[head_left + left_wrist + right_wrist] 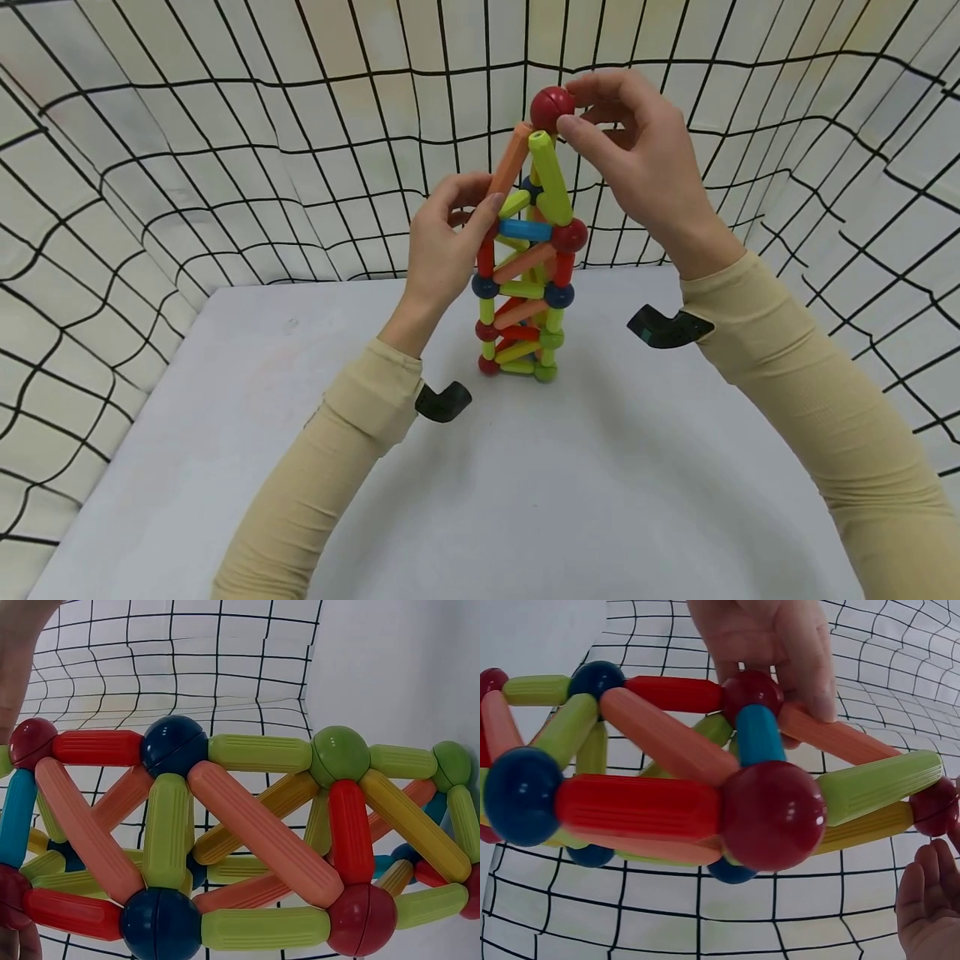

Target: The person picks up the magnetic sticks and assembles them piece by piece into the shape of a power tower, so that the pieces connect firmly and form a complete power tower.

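Note:
A tower of magnetic sticks and balls point(522, 290) stands upright, its tiers joined by blue, red and green balls. Near its top, my left hand point(448, 237) pinches an orange stick point(510, 157) that leans inward. My right hand point(648, 154) holds a red ball point(552, 108) between thumb and fingers at the peak. A thick lime stick point(550, 177) slants up toward that ball; in the right wrist view its upper end point(928, 766) stands apart from the ball point(934, 806). The yellow stick point(866, 827) reaches the ball. Lower tiers fill the left wrist view, including a blue ball point(174, 746).
The tower rests on a white tabletop point(300, 350). Black wire mesh point(322, 150) rises behind the table and along both sides. A black wrist piece point(667, 327) juts from the right cuff, another point(442, 402) from the left cuff.

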The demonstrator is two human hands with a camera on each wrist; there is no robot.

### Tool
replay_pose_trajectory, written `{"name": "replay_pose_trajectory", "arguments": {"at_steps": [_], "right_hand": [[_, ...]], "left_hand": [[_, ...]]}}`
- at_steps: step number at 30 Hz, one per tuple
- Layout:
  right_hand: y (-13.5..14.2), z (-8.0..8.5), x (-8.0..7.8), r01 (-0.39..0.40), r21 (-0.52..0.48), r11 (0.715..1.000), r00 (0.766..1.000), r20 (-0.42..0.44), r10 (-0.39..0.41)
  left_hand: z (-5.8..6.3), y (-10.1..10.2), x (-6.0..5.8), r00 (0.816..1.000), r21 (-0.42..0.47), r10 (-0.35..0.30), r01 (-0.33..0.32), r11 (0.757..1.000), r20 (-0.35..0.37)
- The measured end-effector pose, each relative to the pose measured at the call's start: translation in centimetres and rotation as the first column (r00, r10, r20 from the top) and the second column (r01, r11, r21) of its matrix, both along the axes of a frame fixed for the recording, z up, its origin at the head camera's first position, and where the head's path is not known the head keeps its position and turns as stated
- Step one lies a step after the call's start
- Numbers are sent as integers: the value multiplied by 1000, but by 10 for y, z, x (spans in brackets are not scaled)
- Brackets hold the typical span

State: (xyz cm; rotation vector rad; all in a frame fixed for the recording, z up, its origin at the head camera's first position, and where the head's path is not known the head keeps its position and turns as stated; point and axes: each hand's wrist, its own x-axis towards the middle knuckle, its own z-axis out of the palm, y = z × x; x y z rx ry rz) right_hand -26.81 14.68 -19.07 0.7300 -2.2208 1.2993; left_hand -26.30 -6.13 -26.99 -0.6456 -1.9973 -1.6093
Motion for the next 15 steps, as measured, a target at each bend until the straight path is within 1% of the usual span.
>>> {"name": "replay_pose_trajectory", "arguments": {"at_steps": [3, 6, 9, 12, 15], "right_hand": [[-5, 8, -3, 18, 41, 999, 1000, -24, -17], [-11, 15, -6, 34, 69, 997, 999, -3, -34], [-15, 18, -9, 35, 73, 997, 999, 27, -37], [-14, 16, -9, 18, 54, 998, 999, 50, -20], [-8, 7, -4, 0, 4, 1000, 996, 86, 0]], "left_hand": [[1, 0, 0, 1000, 1, 3, -3, 1000, -1], [0, 0, 0, 1000, 3, 6, -6, 1000, -6], [0, 0, 0, 1000, 4, 0, 0, 1000, -6], [0, 1, 1, 1000, 0, 1, -1, 1000, 1], [0, 2, 1, 1000, -2, 7, -7, 1000, 11]]}}
